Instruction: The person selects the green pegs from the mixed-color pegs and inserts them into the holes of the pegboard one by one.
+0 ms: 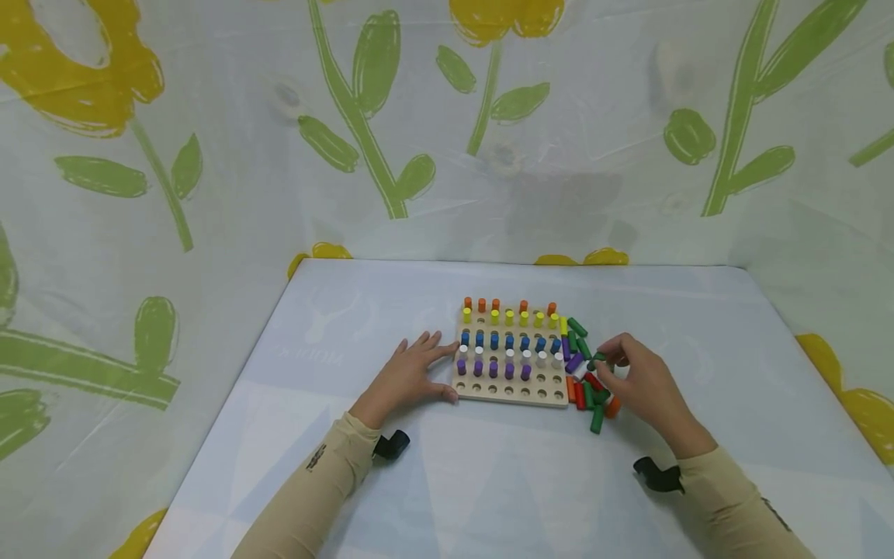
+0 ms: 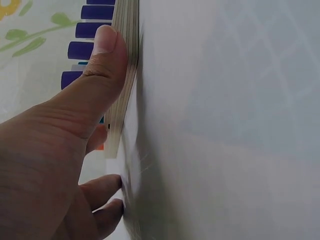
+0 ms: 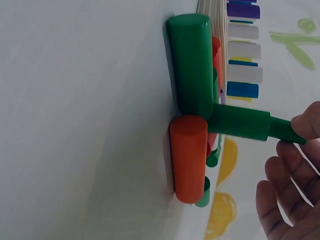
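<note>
A wooden pegboard (image 1: pixel 513 401) lies flat on the table, bearing rows of orange, yellow, blue, white and purple pegs (image 1: pixel 493 369). At its left side my left hand (image 1: pixel 412 376) rests with fingers spread. Its thumb (image 2: pixel 102 65) lies against the board's edge, and other fingertips touch the tabletop. Over the loose pegs to the right of the board, my right hand (image 1: pixel 644 388) pinches a green peg (image 3: pixel 286 131) between thumb and fingertips. That peg overlaps another green peg (image 3: pixel 240 121) in the right wrist view. The front row of holes holds no pegs.
Loose green, red, orange, purple, yellow and white pegs are heaped along the board's right edge, a green one (image 1: pixel 597 420) nearest me. An orange peg (image 3: pixel 188 160) lies beside an upper green peg (image 3: pixel 191 65). A flowered curtain (image 1: pixel 447 194) hangs behind the table.
</note>
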The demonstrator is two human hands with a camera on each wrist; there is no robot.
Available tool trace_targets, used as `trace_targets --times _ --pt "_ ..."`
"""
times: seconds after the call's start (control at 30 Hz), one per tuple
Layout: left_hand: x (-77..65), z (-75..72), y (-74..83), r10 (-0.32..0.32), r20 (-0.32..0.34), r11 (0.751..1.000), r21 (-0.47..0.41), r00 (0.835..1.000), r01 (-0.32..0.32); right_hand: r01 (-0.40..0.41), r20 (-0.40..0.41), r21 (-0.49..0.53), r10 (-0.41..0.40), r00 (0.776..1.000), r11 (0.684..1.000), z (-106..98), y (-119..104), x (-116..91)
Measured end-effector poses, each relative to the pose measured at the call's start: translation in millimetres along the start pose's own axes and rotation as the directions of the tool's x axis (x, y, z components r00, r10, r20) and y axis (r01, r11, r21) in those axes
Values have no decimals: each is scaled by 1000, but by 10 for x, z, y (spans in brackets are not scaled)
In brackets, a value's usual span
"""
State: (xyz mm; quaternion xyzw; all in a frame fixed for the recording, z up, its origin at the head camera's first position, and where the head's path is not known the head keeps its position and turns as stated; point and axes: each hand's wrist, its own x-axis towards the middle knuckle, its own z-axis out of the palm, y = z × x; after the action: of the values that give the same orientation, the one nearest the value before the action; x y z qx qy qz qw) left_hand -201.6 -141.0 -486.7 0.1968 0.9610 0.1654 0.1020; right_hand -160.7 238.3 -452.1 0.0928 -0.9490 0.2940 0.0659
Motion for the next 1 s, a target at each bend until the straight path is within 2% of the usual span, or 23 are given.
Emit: trace_targets --times 0.13,0.5,1.0 --pt "9 -1 12 -4 0 1000 8 1000 4 -13 22 11 13 1000 1000 8 -51 4" --pt "-5 -34 76 -20 5 1000 15 1000 20 3 16 16 -3 1000 1000 71 -122 -13" --pt "10 -21 49 -10 -4 1000 29 1000 10 47 53 41 -49 997 998 199 -274 -27"
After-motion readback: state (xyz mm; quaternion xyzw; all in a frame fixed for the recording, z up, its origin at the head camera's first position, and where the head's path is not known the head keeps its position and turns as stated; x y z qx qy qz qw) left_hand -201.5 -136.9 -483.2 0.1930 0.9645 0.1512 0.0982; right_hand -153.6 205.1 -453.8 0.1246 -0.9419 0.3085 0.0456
